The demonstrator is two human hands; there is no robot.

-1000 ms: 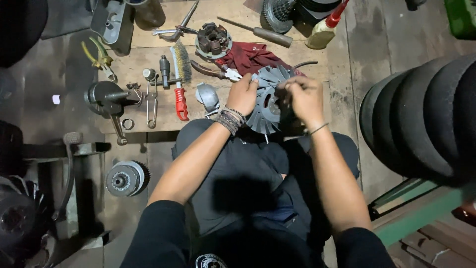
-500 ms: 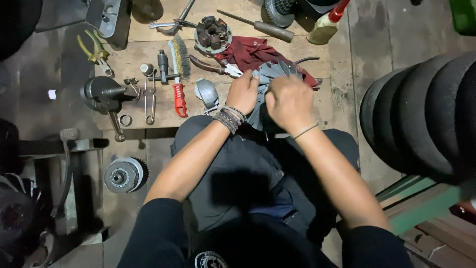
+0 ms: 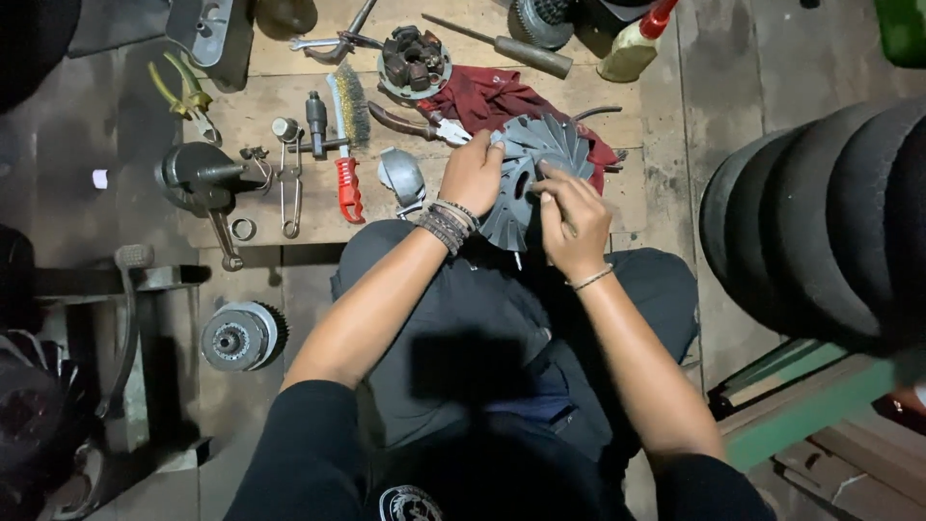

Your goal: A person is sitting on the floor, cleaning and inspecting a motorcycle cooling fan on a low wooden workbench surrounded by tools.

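While the knees stay bent, both hands on the finned grey disc (image 3: 529, 178): left hand (image 3: 473, 174) gripping its edge, right hand (image 3: 571, 217) pinching its face.

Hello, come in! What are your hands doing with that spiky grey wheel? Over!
Left hand grips finned grey wheel at its rim. Right hand pinches at wheel's face. Red rag lies behind it.
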